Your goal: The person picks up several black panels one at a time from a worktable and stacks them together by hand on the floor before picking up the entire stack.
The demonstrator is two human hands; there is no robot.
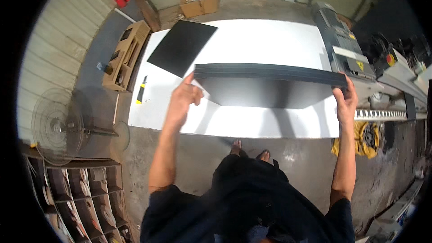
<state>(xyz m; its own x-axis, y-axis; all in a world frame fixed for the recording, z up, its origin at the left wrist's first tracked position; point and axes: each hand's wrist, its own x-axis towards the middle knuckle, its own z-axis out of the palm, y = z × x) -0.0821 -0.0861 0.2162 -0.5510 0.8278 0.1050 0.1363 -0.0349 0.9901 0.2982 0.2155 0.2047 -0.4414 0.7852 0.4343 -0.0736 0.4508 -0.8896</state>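
Observation:
My left hand (pixel 182 100) and my right hand (pixel 345 101) grip opposite ends of a stack of black panels (pixel 270 71) above the white tabletop (pixel 265 36). The stack is tilted so that its long, layered edge faces up toward me. A greyish, shiny face shows beneath that edge. Fingers of both hands close round the ends; part of them is hidden behind the panels. Flat at the table's far left lies a separate black panel (pixel 183 47). Nearer me, by the left edge, is a yellow and black utility knife (pixel 141 91), not touched by either hand.
Cardboard boxes (pixel 127 56) stand left of the table, another box (pixel 200 3) behind it. A grey machine (pixel 344 40) borders the right side. At left are a fan (pixel 56 126) and a shelf (pixel 85 198) holding rolls. A yellow sack (pixel 364 139) lies at right.

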